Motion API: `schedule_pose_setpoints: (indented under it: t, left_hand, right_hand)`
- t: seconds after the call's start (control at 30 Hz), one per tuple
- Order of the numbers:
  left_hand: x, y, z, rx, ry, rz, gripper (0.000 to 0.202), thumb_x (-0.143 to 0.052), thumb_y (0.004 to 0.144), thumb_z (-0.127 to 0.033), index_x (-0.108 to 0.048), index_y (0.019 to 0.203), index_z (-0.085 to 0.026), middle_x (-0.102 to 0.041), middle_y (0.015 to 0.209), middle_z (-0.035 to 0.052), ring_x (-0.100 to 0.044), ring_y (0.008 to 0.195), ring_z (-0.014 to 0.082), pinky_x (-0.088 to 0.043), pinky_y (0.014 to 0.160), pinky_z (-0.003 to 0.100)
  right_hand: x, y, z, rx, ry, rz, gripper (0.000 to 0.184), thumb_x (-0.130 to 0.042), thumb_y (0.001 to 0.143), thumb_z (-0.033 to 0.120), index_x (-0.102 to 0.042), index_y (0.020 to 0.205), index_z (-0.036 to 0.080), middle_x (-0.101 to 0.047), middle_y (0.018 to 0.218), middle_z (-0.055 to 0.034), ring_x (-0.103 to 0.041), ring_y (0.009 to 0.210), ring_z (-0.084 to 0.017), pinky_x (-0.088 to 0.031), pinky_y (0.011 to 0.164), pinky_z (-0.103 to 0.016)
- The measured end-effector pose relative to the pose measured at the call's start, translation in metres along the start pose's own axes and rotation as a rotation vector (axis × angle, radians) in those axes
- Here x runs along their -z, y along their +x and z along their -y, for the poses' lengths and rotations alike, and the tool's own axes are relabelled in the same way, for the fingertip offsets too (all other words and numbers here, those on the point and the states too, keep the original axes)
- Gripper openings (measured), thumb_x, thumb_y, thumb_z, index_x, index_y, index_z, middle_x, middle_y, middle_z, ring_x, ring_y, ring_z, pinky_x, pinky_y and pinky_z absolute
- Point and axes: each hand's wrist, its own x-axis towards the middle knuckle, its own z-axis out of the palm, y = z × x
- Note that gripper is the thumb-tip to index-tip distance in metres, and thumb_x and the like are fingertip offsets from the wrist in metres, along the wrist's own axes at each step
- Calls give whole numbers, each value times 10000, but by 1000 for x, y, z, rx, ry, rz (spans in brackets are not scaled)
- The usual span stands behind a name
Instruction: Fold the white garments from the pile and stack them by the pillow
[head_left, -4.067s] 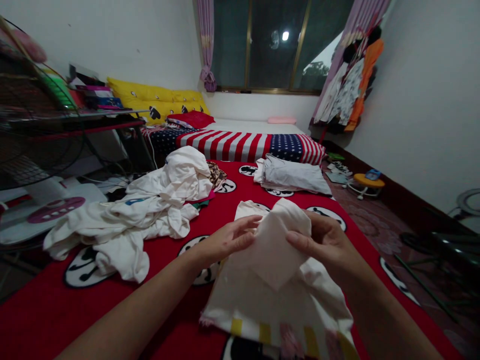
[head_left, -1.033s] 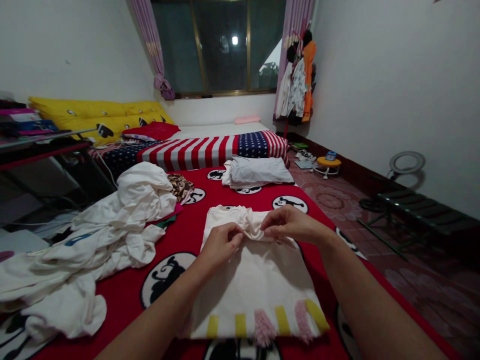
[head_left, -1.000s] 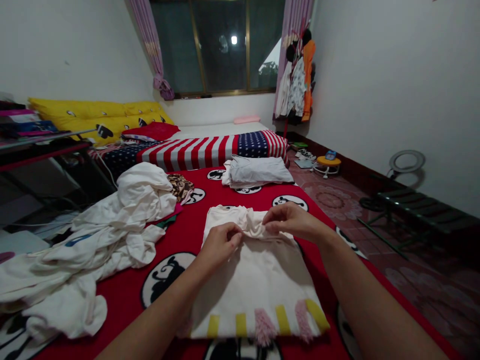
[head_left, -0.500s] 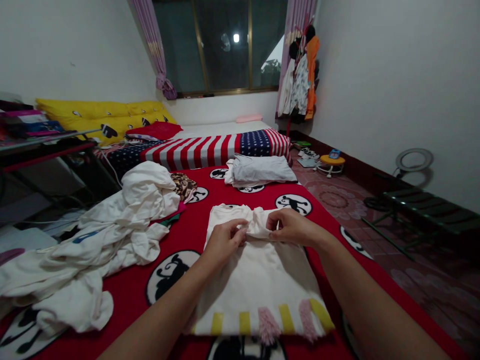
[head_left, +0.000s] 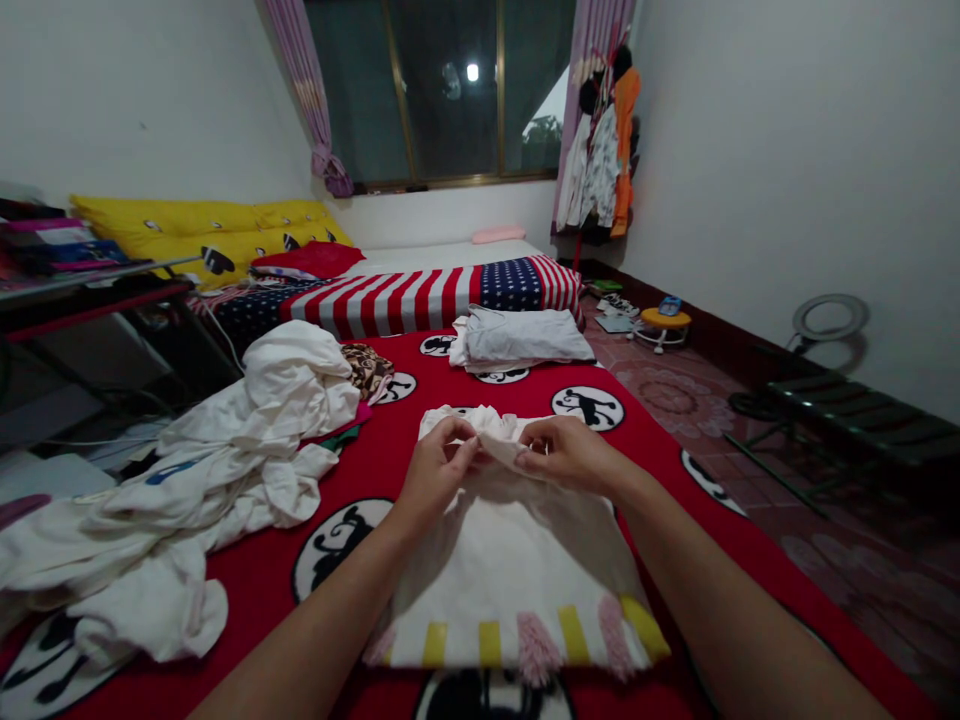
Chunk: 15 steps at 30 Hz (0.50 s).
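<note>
While the cream cloth (head_left: 517, 560) lies spread at lower centre of the frame on the red blanket (head_left: 652, 440), its bunched far edge is pinched by the left hand (head_left: 435, 470) and right hand (head_left: 562, 455), held close together (fingers closed on fabric). Yellow and pink tabs are seen along its near hem. A white laundry pile (head_left: 225, 470) sits at left, a folded grey garment (head_left: 521, 340) above centre.
</note>
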Motion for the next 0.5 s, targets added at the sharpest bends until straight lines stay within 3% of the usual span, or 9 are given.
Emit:
schedule_pose_setpoints:
  t: [0.07, 0.13, 0.27, 0.37, 0.5]
  left_hand:
    - [2, 1, 1, -71, -35, 14, 242, -624, 817, -358, -542, 964, -184, -641, 1025, 71, -685, 913, 205, -559, 722, 289]
    - [5, 1, 5, -97, -27, 41, 321, -638, 813, -327, -531, 1086, -196, -590, 1197, 106, -636, 1071, 228, -537, 862, 345]
    - [13, 1, 12, -75, 155, 85, 336, -617, 812, -284, -571, 1132, -191, -584, 1255, 132, -593, 1147, 247, -464, 997, 428]
    - [16, -1, 14, -145, 388, 129, 301, -584, 823, -252, -629, 1111, -178, -586, 1273, 130, -544, 1211, 246, -403, 1065, 413]
    - [15, -5, 14, -204, 729, 196, 467, -571, 857, -335, -561, 1286, -151, -456, 1432, 158, -427, 1325, 278, -341, 1113, 420]
  right_hand:
    - [4, 2, -11, -37, 54, -74, 231, -565, 763, 351, -637, 661, 157, -555, 583, 11, -504, 559, -113, -286, 506, -217]
    - [11, 3, -28, -173, 48, -197, 225, -546, 759, 332, -624, 647, 153, -568, 588, -2, -528, 581, -127, -309, 518, -219]
    - [27, -1, -54, -505, -199, -325, 175, -578, 710, 286, -689, 787, 175, -676, 761, -60, -601, 710, -189, -355, 570, -253]
    - [32, -6, -54, -549, -345, -359, 254, -575, 740, 333, -696, 926, 210, -707, 898, -86, -628, 808, -231, -371, 610, -287]
    - [30, -7, -43, -520, -365, -319, 308, -550, 787, 481, -688, 879, 221, -714, 929, -90, -640, 868, -257, -370, 618, -303]
